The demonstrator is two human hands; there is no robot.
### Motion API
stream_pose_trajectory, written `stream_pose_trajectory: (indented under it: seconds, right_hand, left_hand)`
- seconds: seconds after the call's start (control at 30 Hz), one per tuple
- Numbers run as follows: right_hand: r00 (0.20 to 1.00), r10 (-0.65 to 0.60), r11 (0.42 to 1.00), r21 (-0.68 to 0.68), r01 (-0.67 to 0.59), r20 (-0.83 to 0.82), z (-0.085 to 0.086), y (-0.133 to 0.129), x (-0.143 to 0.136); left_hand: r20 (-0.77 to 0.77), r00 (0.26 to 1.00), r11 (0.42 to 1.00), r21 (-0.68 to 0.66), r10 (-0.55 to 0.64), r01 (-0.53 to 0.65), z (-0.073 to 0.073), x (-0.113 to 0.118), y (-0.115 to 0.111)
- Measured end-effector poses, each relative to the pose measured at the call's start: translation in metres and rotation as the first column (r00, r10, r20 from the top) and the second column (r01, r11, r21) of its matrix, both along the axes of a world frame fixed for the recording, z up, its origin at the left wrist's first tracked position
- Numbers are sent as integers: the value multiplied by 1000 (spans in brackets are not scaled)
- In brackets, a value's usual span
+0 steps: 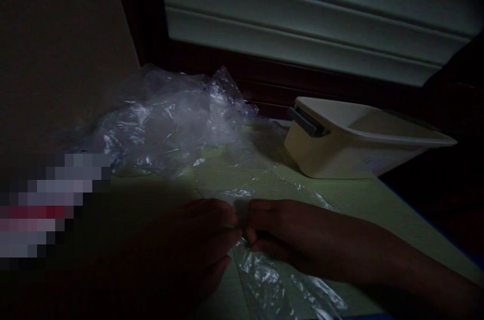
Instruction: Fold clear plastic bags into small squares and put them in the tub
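Pinching a clear plastic bag [264,274], left hand [196,244] and right hand [280,234] grips meet; bag trails toward the viewer.

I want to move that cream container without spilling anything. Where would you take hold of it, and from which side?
Probably by the dark handle on the near end of the cream container, coming from the left, where that end faces. The flared rim overhangs the tapered walls, so gripping under it with both hands along the long sides might also hold. Its contents cannot be seen.
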State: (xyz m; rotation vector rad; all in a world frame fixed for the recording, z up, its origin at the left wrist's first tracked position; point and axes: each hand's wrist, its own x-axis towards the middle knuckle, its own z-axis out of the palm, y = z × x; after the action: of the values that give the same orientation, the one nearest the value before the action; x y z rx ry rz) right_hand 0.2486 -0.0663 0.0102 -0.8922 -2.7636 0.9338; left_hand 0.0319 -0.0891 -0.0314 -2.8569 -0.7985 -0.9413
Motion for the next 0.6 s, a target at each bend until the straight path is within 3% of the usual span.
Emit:
stream_pose_trajectory:
  seconds: [0.3,0.47,0.6]
  right_hand:
    - [996,12,1000,1,-12,-87,2,0,-2]
    - [996,11,1000,26,-8,-91,3,0,-1]
    - [994,-24,997,65,32,-111,7,-3,0]
  left_hand:
    - [34,997,966,-249,-71,77,-13,-9,18]
    - [-52,997,984,-173,-63,53,-11,-9,18]
    - [-82,996,995,-95,-25,17,-18,-10,15]
